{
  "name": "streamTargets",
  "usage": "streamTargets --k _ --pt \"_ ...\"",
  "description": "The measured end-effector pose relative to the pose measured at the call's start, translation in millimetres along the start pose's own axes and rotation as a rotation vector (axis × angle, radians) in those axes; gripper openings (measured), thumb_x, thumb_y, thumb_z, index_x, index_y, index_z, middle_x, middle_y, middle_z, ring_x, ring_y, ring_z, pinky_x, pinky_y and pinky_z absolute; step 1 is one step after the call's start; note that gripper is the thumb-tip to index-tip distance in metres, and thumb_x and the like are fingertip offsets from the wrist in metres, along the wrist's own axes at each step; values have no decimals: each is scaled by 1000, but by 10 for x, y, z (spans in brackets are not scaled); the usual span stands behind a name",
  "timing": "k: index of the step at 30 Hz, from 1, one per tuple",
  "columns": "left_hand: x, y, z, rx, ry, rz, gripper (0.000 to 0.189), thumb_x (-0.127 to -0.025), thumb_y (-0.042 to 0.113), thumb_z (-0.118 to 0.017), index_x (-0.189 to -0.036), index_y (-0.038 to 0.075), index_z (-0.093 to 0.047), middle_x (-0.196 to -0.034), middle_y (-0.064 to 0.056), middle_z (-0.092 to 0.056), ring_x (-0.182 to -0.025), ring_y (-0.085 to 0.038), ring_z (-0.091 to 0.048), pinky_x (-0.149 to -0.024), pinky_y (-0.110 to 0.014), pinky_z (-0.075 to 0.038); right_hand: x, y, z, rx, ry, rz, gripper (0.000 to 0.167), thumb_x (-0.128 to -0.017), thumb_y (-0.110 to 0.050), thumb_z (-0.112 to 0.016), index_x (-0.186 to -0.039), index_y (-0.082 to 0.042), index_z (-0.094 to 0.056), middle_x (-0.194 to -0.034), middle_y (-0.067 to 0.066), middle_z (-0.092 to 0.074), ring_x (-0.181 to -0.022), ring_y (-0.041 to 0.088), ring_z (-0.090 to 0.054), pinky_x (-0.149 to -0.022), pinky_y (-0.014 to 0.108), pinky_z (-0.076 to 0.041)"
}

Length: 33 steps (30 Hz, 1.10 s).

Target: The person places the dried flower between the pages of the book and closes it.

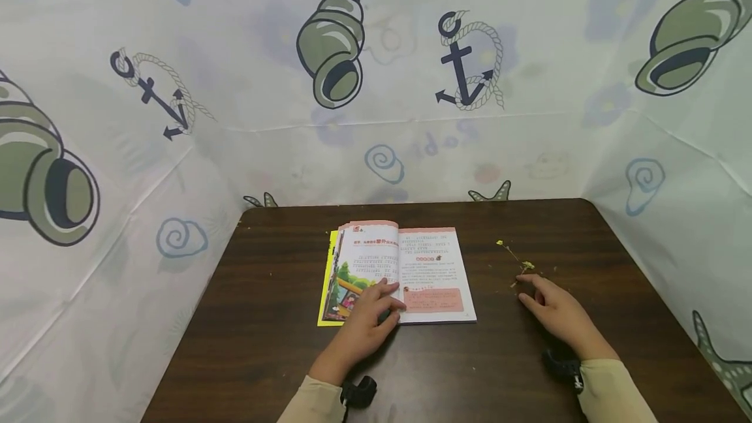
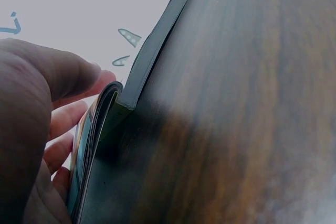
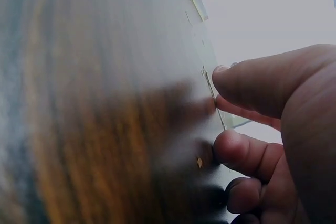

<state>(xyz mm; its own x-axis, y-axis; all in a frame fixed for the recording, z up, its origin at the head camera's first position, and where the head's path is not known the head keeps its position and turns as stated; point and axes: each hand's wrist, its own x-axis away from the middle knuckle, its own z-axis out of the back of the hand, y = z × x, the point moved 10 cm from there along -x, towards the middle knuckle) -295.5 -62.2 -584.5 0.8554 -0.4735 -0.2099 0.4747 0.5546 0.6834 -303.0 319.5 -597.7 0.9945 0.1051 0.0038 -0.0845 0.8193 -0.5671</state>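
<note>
An open book (image 1: 437, 273) with printed pages and a coloured picture lies on the dark table. My left hand (image 1: 370, 318) rests on it near the spine, fingers spread over the lower left page. In the left wrist view the book's lower edge (image 2: 126, 98) shows beside the thumb. To the right of the book lies a thin dried stem with small yellow flowers (image 1: 528, 265). My right hand (image 1: 555, 309) is at the stem's lower end, its index fingertip touching it and the thumb apart. The stem (image 3: 210, 85) also shows beside the fingertips in the right wrist view.
Several tiny plant crumbs lie on the brown wooden table (image 1: 258, 305) around the stem. A yellow cover edge (image 1: 324, 292) sticks out at the book's left. A pale cloth (image 1: 399, 83) with printed shells and anchors hangs behind the table and at both sides.
</note>
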Motion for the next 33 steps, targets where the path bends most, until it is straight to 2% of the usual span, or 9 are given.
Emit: streamTargets --k 4,7,11,14,18,22,33 --pt "10 1 1 -2 -3 1 15 -107 20 -69 -118 22 -78 -164 -4 -57 -166 -32 -34 -131 -66 -29 0 26 -13 -5 16 -2 39 -111 -32 -64 -147 -16 -62 -80 0 -54 -60 12 -43 -57 29 -35" --pt "17 -7 -6 -8 -13 12 15 -107 21 -69 -118 22 -78 -164 -3 -56 -166 -31 -33 -132 -66 -29 15 35 0 1 54 5 29 -110 -29 -66 -135 -15 -65 -80 -1 -55 -60 11 -44 -58 28 -36" --pt "17 -16 -7 -7 -17 22 15 -107 21 -69 -118 23 -78 -165 -2 -56 -166 -31 -33 -132 -65 -29 32 65 41 7 106 -13 19 -109 -26 -69 -121 -12 -62 -81 0 -56 -65 12 -47 -62 28 -38" --pt "12 -10 -1 -4 -12 13 15 -107 20 -69 -118 23 -78 -165 -3 -56 -166 -31 -33 -131 -66 -29 51 110 85 5 130 -60 28 -107 -28 -71 -120 -8 -56 -83 4 -55 -65 16 -48 -61 31 -39" --pt "6 -1 9 -2 -4 2 15 -106 19 -70 -118 22 -78 -165 -4 -56 -166 -32 -33 -131 -65 -29 83 182 162 28 165 -126 39 -106 -34 -72 -126 -3 -58 -80 5 -55 -62 19 -47 -58 34 -37" --pt "8 7 13 0 -2 5 15 -107 19 -69 -118 22 -78 -165 -5 -56 -166 -33 -33 -131 -67 -29 94 220 197 35 185 -144 31 -107 -31 -70 -126 -7 -66 -76 3 -57 -58 18 -46 -54 32 -36" --pt "-5 54 25 -10 3 -3 15 -107 19 -69 -119 20 -79 -164 -7 -57 -166 -33 -34 -131 -66 -29 86 191 243 37 214 -100 11 -106 -22 -72 -112 -13 -74 -73 0 -56 -55 16 -44 -51 30 -33"
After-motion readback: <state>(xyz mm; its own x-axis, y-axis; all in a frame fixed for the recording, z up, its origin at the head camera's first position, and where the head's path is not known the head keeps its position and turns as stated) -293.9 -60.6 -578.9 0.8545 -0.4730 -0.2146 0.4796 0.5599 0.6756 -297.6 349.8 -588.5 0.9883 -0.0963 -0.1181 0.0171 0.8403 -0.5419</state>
